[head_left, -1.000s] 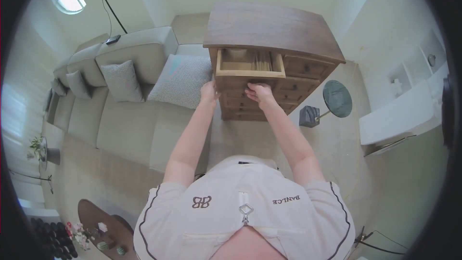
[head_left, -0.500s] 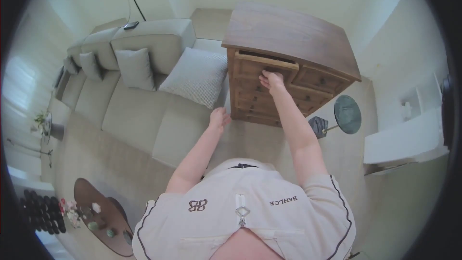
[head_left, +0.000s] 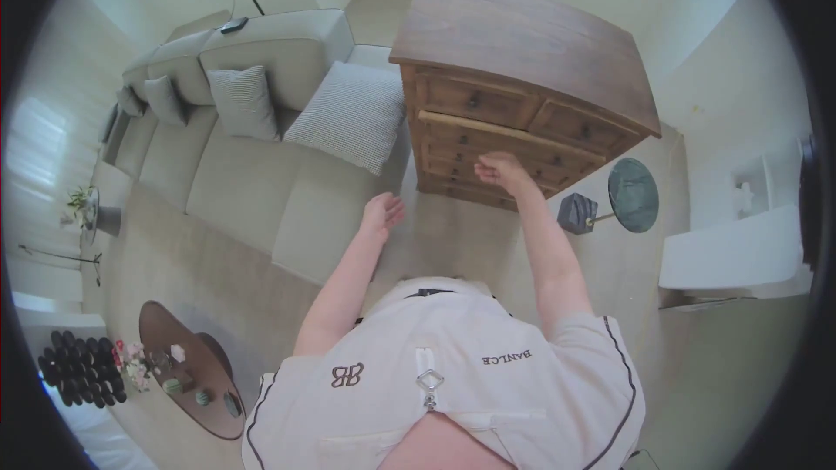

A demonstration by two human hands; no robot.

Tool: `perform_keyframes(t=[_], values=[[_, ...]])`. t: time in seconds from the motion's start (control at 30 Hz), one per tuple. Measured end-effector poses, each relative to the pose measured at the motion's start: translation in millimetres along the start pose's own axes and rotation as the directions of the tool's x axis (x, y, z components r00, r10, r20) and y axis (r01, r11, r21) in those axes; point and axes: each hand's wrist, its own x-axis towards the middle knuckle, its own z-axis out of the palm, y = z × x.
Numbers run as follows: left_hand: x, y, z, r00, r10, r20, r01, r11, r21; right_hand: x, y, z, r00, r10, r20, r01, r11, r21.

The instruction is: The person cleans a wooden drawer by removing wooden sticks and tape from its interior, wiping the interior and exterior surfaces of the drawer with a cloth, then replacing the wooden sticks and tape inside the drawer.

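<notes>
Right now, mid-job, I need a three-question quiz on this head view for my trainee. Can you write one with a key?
1. Which hand appears against the front of the wooden dresser in this view?
2. True or false: the left hand is gripping a cushion.
3. How does the dresser's top-left drawer look? A) pulled far out; B) pushed in; C) missing altogether.

Key:
1. The right hand.
2. False; it appears empty.
3. B.
</notes>
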Motion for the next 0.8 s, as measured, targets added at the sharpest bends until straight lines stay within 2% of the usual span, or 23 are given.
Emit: perform_keyframes(t=[0.07, 0.1, 0.17, 0.2, 0.3, 0.4, 0.47, 0.57, 0.6, 0.67, 0.8], values=[[0.6, -1.5, -2.4, 1.0, -0.03, -0.004, 0.03, 0.999, -0.012, 23.8, 35.5, -28.0, 0.947, 0.143, -0.288, 0.004, 0.891, 0.455], [0.9, -4.0, -2.0, 0.999, -0.042, -0.006, 0.042, 0.999, -0.012, 34.8, 49.0, -42.7, 0.916, 0.201, -0.346, 0.027, 0.831, 0.556], [1.7, -12.2, 1.2, 0.998, -0.067, 0.005, 0.067, 0.998, 0.0, 55.5, 67.5, -73.0, 0.781, 0.308, -0.543, 0.14, 0.762, 0.633], [-0.5, -15.6, 5.7, 0.997, -0.077, 0.007, 0.077, 0.997, 0.006, 55.2, 68.2, -83.5, 0.736, 0.34, -0.585, 0.17, 0.744, 0.646], [-12.8, -19.9, 24.5, 0.996, -0.08, -0.032, 0.08, 0.997, 0.022, 36.0, 36.8, -93.2, 0.688, 0.329, -0.646, 0.101, 0.839, 0.535], [-10.1, -24.3, 47.3, 0.995, -0.097, -0.004, 0.097, 0.991, 0.089, 27.9, 23.2, -109.8, 0.681, 0.353, -0.641, -0.067, 0.903, 0.425], [-4.9, -25.2, 61.0, 0.993, -0.112, 0.031, 0.106, 0.981, 0.164, 43.5, 38.2, -129.0, 0.679, 0.288, -0.675, -0.224, 0.957, 0.183], [8.1, -15.0, 87.7, 0.993, -0.098, 0.063, 0.076, 0.952, 0.295, 46.6, 44.3, -135.0, 0.725, 0.179, -0.665, -0.334, 0.936, -0.111], [14.5, -10.1, 97.5, 0.993, -0.094, 0.065, 0.068, 0.945, 0.321, 51.2, 47.6, -134.5, 0.739, 0.157, -0.655, -0.348, 0.922, -0.171], [32.2, -7.8, 131.0, 0.996, -0.048, 0.081, 0.014, 0.926, 0.378, 55.6, 62.9, -148.2, 0.75, -0.022, -0.661, -0.284, 0.891, -0.353], [115.7, -20.5, 161.2, 0.986, -0.103, 0.134, 0.056, 0.948, 0.312, 92.3, 91.2, -163.0, 0.738, -0.107, -0.666, -0.256, 0.869, -0.423]])
